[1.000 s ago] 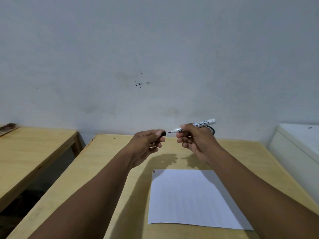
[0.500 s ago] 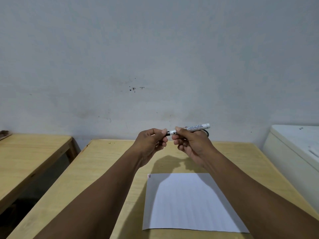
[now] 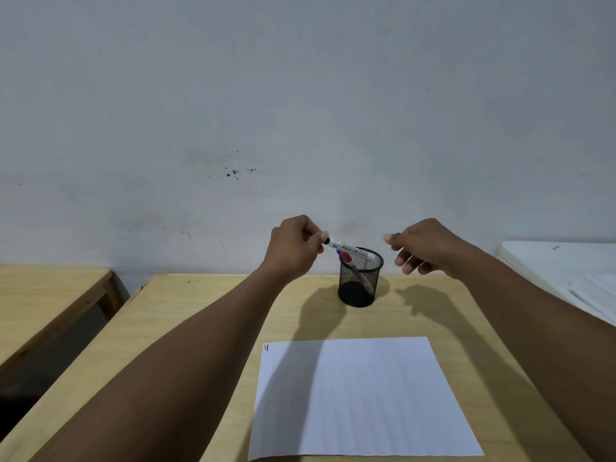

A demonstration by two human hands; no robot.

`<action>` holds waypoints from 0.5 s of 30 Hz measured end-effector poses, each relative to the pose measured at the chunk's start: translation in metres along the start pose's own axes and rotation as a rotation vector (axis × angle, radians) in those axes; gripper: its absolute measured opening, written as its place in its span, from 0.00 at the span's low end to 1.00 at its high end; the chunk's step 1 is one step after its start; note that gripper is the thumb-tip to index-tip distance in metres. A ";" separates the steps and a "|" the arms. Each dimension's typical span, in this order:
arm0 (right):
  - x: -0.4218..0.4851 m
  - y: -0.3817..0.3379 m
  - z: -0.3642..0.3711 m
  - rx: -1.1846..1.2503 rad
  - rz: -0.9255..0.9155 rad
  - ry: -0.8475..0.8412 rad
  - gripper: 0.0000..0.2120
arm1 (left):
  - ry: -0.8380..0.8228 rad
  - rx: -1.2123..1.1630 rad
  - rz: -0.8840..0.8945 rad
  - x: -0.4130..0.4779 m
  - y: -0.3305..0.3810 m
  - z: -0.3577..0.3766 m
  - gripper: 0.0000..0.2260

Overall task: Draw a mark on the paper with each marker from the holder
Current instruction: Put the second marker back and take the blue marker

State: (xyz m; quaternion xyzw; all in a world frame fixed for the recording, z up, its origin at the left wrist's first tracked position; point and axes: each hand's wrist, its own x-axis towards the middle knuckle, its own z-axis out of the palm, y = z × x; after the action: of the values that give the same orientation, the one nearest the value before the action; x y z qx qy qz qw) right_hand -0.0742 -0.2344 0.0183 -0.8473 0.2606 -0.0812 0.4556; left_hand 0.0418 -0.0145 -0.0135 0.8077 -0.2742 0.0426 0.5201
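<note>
A black mesh holder [image 3: 359,282] stands upright on the wooden table [image 3: 206,315], behind the white paper [image 3: 356,398]. My left hand [image 3: 293,248] pinches the capped end of a white marker [image 3: 353,251], which lies tilted across the holder's rim. Two more markers, one with a blue end and one with a red end [image 3: 346,258], poke out of the holder under it. My right hand [image 3: 423,246] hovers to the right of the holder, fingers apart and holding nothing. Short red and black marks [image 3: 266,347] sit at the paper's top left corner.
A second wooden table [image 3: 50,301] stands to the left across a dark gap. A white surface with loose sheets [image 3: 566,271] lies at the right edge. A grey wall rises just behind the table.
The cap went back on the marker. My right hand let go and moved right; my left hand now carries the marker over the holder, which came into view.
</note>
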 end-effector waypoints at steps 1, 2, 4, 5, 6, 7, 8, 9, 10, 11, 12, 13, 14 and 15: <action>0.003 0.003 -0.001 -0.024 -0.011 -0.001 0.17 | -0.013 0.040 0.020 0.004 0.002 0.007 0.07; 0.006 0.005 -0.001 -0.046 -0.022 -0.003 0.16 | -0.028 0.085 0.044 0.009 0.004 0.013 0.07; 0.012 0.009 0.000 -0.078 -0.041 -0.015 0.14 | -0.084 0.164 0.077 0.019 0.004 0.026 0.07; 0.015 0.010 0.002 -0.089 -0.047 -0.022 0.14 | -0.128 0.197 0.088 0.022 0.005 0.030 0.08; 0.018 0.012 0.003 -0.097 -0.052 -0.028 0.14 | -0.177 0.234 0.102 0.024 0.005 0.034 0.10; 0.021 0.013 0.004 -0.101 -0.056 -0.033 0.14 | -0.218 0.271 0.117 0.025 0.006 0.038 0.13; 0.023 0.015 0.005 -0.098 -0.059 -0.037 0.14 | -0.237 0.304 0.131 0.027 0.006 0.040 0.15; 0.026 0.017 0.006 -0.090 -0.063 -0.041 0.14 | -0.232 0.322 0.142 0.029 0.005 0.040 0.17; 0.029 0.019 0.007 -0.081 -0.066 -0.045 0.13 | -0.211 0.333 0.147 0.032 0.002 0.041 0.19; 0.032 0.021 0.009 -0.073 -0.067 -0.046 0.13 | -0.196 0.346 0.147 0.036 -0.002 0.041 0.22; 0.034 0.024 0.011 -0.065 -0.067 -0.047 0.12 | -0.202 0.374 0.140 0.040 -0.007 0.041 0.22; 0.036 0.026 0.013 -0.055 -0.066 -0.045 0.12 | -0.229 0.411 0.130 0.044 -0.013 0.041 0.21; 0.038 0.029 0.016 -0.045 -0.066 -0.044 0.12 | -0.261 0.439 0.127 0.046 -0.018 0.042 0.19; 0.040 0.031 0.018 -0.037 -0.066 -0.044 0.12 | -0.283 0.453 0.126 0.048 -0.024 0.043 0.17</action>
State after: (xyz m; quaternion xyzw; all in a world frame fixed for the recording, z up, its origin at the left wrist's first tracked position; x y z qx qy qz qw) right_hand -0.0451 -0.2559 -0.0215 -0.8653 0.2240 -0.0729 0.4425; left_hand 0.0848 -0.0635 -0.0354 0.8827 -0.3776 0.0217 0.2790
